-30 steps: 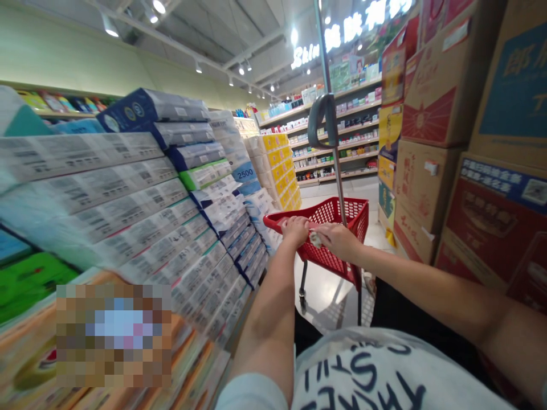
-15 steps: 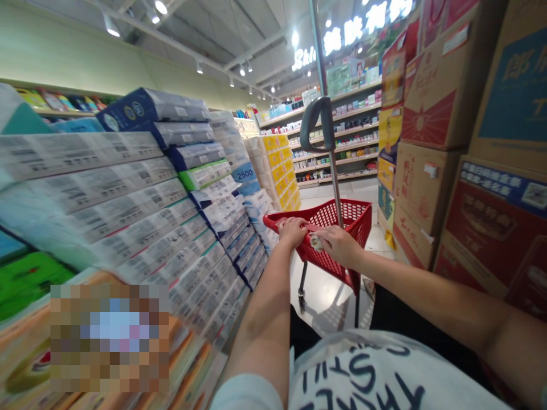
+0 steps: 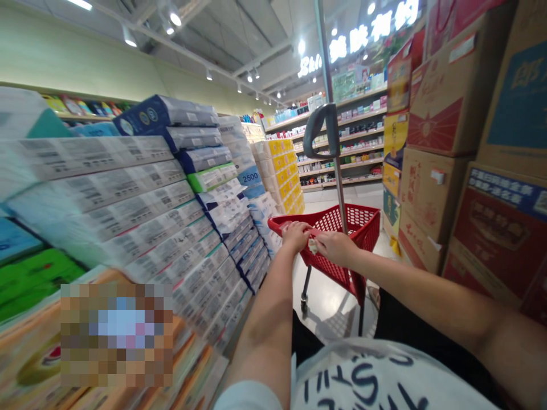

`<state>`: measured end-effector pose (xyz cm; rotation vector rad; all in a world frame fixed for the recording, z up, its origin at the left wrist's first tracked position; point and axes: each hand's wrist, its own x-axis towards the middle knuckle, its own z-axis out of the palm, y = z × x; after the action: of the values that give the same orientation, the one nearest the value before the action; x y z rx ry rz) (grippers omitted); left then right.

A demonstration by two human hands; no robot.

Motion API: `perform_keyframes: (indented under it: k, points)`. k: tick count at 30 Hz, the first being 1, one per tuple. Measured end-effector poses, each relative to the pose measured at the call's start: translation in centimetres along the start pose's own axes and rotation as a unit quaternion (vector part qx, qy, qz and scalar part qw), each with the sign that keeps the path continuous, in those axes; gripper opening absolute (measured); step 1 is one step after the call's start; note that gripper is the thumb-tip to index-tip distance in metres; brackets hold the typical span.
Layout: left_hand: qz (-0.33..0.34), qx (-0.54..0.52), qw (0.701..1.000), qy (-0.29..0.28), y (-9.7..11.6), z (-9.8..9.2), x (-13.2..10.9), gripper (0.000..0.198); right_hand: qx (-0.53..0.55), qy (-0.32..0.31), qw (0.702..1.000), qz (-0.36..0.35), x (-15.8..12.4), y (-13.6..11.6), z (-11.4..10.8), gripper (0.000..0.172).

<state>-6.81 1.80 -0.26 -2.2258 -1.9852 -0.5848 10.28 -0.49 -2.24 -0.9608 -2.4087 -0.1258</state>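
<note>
A red plastic shopping basket on wheels [image 3: 361, 225] stands in the aisle ahead of me, its grey pull handle [image 3: 318, 130] raised on a metal pole. My left hand [image 3: 296, 234] is closed over the basket's near rim. My right hand [image 3: 336, 247] sits beside it on the same rim, fingers pinched on a small crumpled white scrap [image 3: 313, 246]. Both forearms stretch forward from my white printed shirt.
Stacked packs of tissue paper [image 3: 141, 199] wall the left side of the aisle. Tall piles of cardboard boxes [image 3: 453, 148] line the right. Shelves of goods [image 3: 350, 136] cross the far end. Shiny floor [image 3: 329, 296] runs between.
The basket and both hands have shifted slightly right and forward in view; the hands keep the same hold on the rim and the white scrap.
</note>
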Motion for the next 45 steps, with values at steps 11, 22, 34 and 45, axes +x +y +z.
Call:
perform_keyframes:
  k: [11,22,34,45]
  points:
    - [0.003,0.014,1.000,-0.005,0.0,0.0,0.1,0.028,0.018,-0.050,0.995,0.082,0.3,-1.3,-1.0,0.036]
    - [-0.015,0.038,0.999,0.005,0.0,0.3,0.0,0.032,-0.046,-0.042,0.992,0.112,1.4,-3.2,-1.3,0.038]
    - [-0.011,0.019,0.999,0.024,0.1,0.5,0.0,0.034,0.115,0.114,0.980,-0.117,-2.0,0.2,0.1,0.029]
    - [-0.011,0.030,0.999,0.019,0.5,0.6,0.1,0.032,-0.018,-0.030,0.999,0.040,0.4,-0.7,-0.5,0.035]
